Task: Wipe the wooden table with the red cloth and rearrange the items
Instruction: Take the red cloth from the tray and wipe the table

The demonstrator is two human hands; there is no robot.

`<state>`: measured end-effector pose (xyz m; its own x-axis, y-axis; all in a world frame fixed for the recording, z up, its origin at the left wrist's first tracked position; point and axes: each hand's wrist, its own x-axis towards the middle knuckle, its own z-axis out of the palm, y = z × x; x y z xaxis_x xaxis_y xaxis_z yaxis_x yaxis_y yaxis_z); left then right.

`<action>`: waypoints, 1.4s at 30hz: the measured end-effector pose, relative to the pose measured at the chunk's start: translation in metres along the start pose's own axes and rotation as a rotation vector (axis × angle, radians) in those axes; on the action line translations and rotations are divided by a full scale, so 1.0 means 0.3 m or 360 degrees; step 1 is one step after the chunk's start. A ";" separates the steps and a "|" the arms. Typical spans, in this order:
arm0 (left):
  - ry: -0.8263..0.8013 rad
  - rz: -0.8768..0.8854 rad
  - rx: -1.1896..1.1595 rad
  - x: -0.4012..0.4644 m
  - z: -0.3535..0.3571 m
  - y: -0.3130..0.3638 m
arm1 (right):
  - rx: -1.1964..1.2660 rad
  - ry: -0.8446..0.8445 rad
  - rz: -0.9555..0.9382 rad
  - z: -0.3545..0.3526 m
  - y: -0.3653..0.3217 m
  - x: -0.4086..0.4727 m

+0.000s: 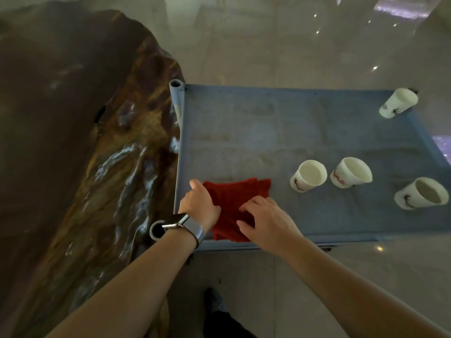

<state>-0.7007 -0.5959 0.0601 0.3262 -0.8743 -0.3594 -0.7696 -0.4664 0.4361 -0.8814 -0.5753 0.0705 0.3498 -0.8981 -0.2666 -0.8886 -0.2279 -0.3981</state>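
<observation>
The red cloth (pixel 238 196) lies crumpled at the near left corner of a blue fabric-topped stand (pixel 280 132). My left hand (pixel 201 203), with a watch on its wrist, grips the cloth's left side. On the cloth's near right part rests my right hand (pixel 266 219), fingers curled into the fabric. The wooden table (pixel 80 132), a glossy dark slab with an uneven edge, fills the left of the view. Several white cups stand on the stand: one (pixel 308 175) just right of the cloth, another (pixel 351 172) beside it, a third (pixel 421 192) at the right edge.
A further white cup (pixel 399 102) stands at the stand's far right corner. Metal tube posts (pixel 176 84) mark the stand's left corners, close against the wooden table. A pale tiled floor (pixel 280 45) surrounds everything. My shoe (pixel 214 301) shows below.
</observation>
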 end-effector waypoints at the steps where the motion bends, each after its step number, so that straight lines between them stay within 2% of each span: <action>1: 0.0003 -0.0063 -0.0059 -0.002 0.007 0.001 | -0.0010 -0.0001 -0.0005 0.002 -0.001 0.002; 3: -0.0066 -0.0133 -0.0174 0.001 0.013 0.002 | -0.0022 -0.0001 -0.0003 0.004 0.001 0.005; 6: -0.0269 -0.0088 -0.0454 0.009 -0.004 -0.008 | -0.0034 -0.0021 -0.0020 0.006 -0.006 0.001; 12: -0.0311 -0.0020 -0.0941 -0.043 -0.103 -0.026 | 0.0068 0.0007 -0.0177 -0.001 -0.121 -0.015; 17: -0.0098 -0.0182 -0.1315 -0.096 -0.243 -0.111 | 0.0248 0.0029 -0.0414 0.025 -0.290 0.004; 23: 0.0186 -0.0375 -0.1576 -0.219 -0.454 -0.395 | 0.0412 0.0021 -0.0853 0.104 -0.564 0.038; 27: 0.0404 -0.0556 -0.1770 -0.348 -0.531 -0.655 | 0.0461 -0.0320 -0.0994 0.195 -0.796 0.009; 30: 0.0539 -0.0640 -0.1908 -0.454 -0.557 -0.850 | 0.0652 -0.0670 -0.0873 0.292 -0.969 -0.036; 32: 0.0655 -0.0679 -0.1853 -0.530 -0.562 -0.987 | 0.0716 -0.0739 -0.0792 0.373 -1.065 -0.064; 36: 0.0826 -0.0759 -0.1376 -0.710 -0.535 -1.299 | 0.0709 -0.0805 -0.0547 0.563 -1.235 -0.121; 42: 0.0702 -0.0958 -0.0762 -0.961 -0.459 -1.754 | 0.0551 -0.0625 -0.0312 0.748 -1.449 -0.141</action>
<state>-0.3141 -0.1169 0.0478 0.8598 -0.3885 -0.3314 -0.1192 -0.7837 0.6096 -0.4434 -0.3540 0.0577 0.6420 -0.6285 -0.4391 -0.6695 -0.1804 -0.7206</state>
